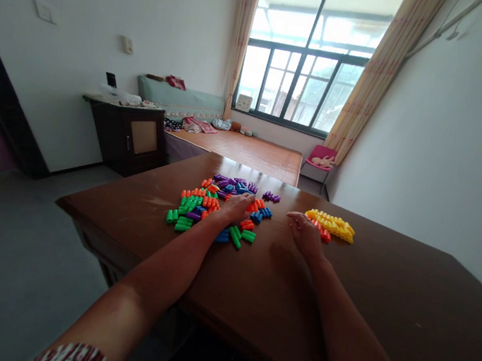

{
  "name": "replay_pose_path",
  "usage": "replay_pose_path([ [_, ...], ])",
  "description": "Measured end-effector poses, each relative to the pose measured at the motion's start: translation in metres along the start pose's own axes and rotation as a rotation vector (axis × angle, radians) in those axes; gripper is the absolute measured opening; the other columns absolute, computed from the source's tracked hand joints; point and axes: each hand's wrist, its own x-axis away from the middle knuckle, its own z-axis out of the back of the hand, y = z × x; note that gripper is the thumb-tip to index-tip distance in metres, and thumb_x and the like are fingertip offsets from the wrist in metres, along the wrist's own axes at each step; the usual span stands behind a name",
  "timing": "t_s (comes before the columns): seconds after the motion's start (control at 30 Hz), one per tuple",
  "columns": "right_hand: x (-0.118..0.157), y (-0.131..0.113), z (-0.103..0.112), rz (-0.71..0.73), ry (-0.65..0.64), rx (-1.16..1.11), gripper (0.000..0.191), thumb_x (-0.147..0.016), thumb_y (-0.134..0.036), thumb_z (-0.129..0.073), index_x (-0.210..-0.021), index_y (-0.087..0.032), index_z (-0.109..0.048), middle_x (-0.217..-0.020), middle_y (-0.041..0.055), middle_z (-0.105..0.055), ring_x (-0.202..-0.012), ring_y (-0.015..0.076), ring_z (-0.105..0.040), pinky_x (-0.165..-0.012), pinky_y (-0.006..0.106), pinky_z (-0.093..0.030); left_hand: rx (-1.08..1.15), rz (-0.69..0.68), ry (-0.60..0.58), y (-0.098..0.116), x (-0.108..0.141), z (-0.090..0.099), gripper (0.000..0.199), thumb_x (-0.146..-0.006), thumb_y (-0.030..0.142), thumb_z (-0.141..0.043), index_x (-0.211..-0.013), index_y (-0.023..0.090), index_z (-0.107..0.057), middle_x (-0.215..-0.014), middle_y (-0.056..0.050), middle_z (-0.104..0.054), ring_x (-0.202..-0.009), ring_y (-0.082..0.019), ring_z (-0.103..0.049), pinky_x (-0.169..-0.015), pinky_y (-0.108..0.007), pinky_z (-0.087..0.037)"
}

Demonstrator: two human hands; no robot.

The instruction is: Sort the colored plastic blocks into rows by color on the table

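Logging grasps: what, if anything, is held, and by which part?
Cannot be told: left hand over the mixed pile, right hand beside orange pieces; any grip is hidden.

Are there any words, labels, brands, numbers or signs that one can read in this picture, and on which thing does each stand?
No text can be read.
Clock by the window: face marks too small and blurred to read.
Plastic pieces on the table: no readable lettering.

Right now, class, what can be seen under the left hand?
Orange pieces show at the right edge of the left hand, with blue pieces beside them. Whatever lies directly beneath the palm is covered, so its colours and number cannot be told.
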Motion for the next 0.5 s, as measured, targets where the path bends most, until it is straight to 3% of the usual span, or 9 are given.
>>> replay_pose_path([
  [0.2, -0.005, -0.023, -0.008, -0.094, -0.138, -0.410, 0.049, -0.079, -0.035, -0.065, -0.126, -0.023, -0.057, -0.095, 0.0065, -0.069, -0.080, 0.0203, -0.067, -0.069, 0.034, -0.057, 0.455, -0.271, 0.033, 0.023, -0.001, -0.005, 0.039, -0.073, 0.016, -0.063, -0.111, 0.021, -0.057, -0.108, -0.003, -0.065, -0.097, -0.016, -0.063, -0.086, -0.028, -0.052],
  [0.37, -0.003, -0.028, -0.015, -0.145, -0.180, -0.504, 0.036, -0.077, -0.035, -0.067, -0.110, -0.021, -0.064, -0.083, 0.0039, -0.070, -0.077, 0.0182, -0.066, -0.072, 0.033, -0.056, 0.630, -0.211, 0.046, 0.026, 0.002, -0.010, 0.051, -0.070, 0.016, -0.069, -0.118, 0.019, -0.054, -0.114, -0.007, -0.061, -0.097, -0.018, -0.064, -0.083, -0.031, -0.055],
  [0.5, -0.008, -0.014, -0.010, -0.144, -0.130, -0.513, 0.030, -0.076, -0.036, -0.067, -0.100, -0.019, -0.065, -0.087, 0.0052, -0.070, -0.078, 0.0177, -0.066, -0.072, 0.032, -0.056, 0.667, -0.178, 0.067, 0.019, 0.002, -0.009, 0.056, -0.069, 0.019, -0.073, -0.121, 0.021, -0.054, -0.115, -0.007, -0.058, -0.097, -0.018, -0.064, -0.087, -0.035, -0.056],
])
